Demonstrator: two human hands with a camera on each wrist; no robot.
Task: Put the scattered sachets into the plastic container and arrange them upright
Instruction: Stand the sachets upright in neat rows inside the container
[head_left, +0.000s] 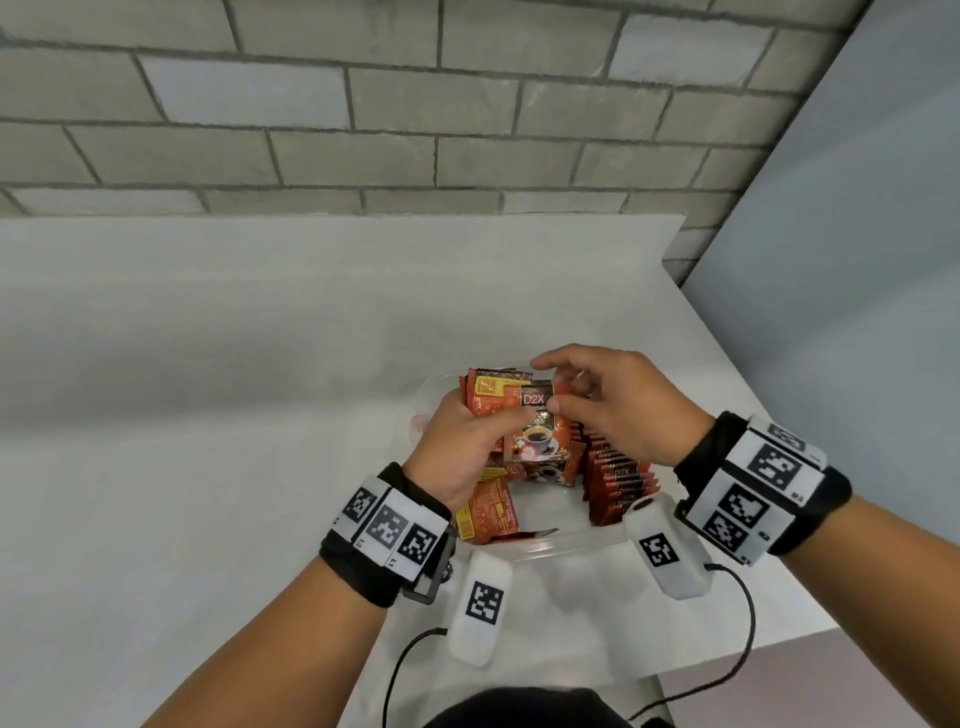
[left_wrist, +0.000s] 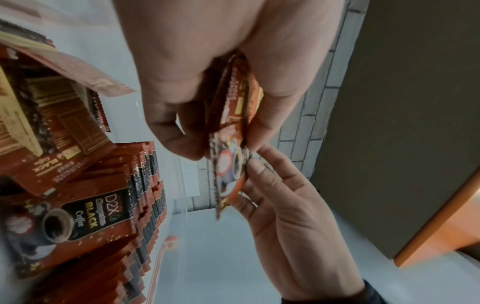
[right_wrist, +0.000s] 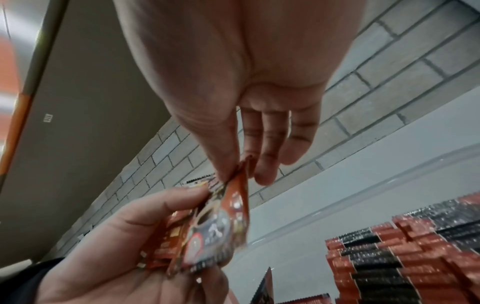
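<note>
The left hand (head_left: 457, 447) is gripping a small fanned bunch of sachets (head_left: 498, 400), thumb curled across their faces, and holding them above the plastic container (head_left: 550, 545). The right hand (head_left: 618, 410) is pinching the top edge of the front sachet (head_left: 537, 431) between thumb and forefinger, its other fingers hanging loosely extended, so both hands are meeting on the same bunch. That front sachet is a flat, glossy rectangle of rust-red foil with a black label panel and a printed coffee cup (the letters D2X are legible); its long axis is running away from the person, label end farthest.

The container is clear, thin-walled and rounded at the corners, sitting near the table's (head_left: 208, 415) right edge, close to the front. Along its right wall a row of standing sachets (head_left: 618, 483) is packed upright on edge, serrated tops showing. On its left side loose sachets (head_left: 488, 512) are lying flat or slanting, yellow-printed backs up.

The table is smooth, matt and pale grey. Behind its far edge a grey brick wall (head_left: 363, 104) is rising, and a plain pale panel (head_left: 857, 260) is standing beyond the right edge. Both wrists are wearing black bands with white marker blocks (head_left: 395, 525), cables trailing toward the front edge.
</note>
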